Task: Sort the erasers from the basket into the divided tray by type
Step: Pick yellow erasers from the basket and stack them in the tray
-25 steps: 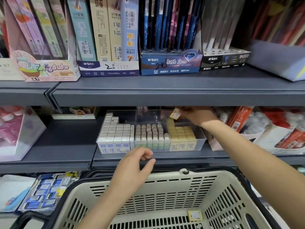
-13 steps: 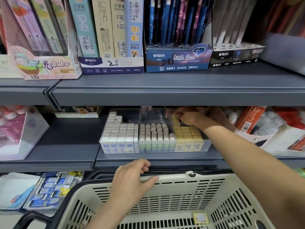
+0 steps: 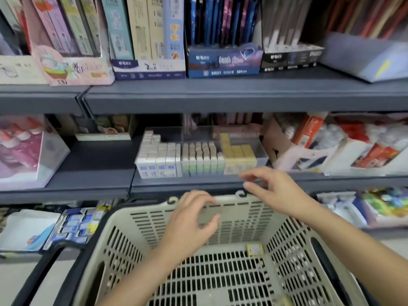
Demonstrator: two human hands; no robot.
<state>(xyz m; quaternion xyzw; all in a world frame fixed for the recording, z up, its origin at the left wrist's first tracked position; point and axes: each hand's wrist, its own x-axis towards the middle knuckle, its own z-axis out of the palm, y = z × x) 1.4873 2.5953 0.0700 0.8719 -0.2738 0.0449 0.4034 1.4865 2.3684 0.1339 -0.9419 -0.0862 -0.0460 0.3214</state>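
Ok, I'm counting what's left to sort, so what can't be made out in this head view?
- Basket floor: near part cut off by the bottom edge, sides covered by both arms; one yellow eraser shows.
- Yellowish smear by the bottom edge: too blurred to name.
- Eraser labels in the tray: blurred, unreadable.
- Tray's back rows: dim under the upper shelf.

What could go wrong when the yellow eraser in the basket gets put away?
The eraser lies by the far wall of the basket, so fingers might fumble it. The yellow stack at the back of the tray stands taller than its neighbours; one more there might topple it. The left hand and right hand hover close together and might bump.
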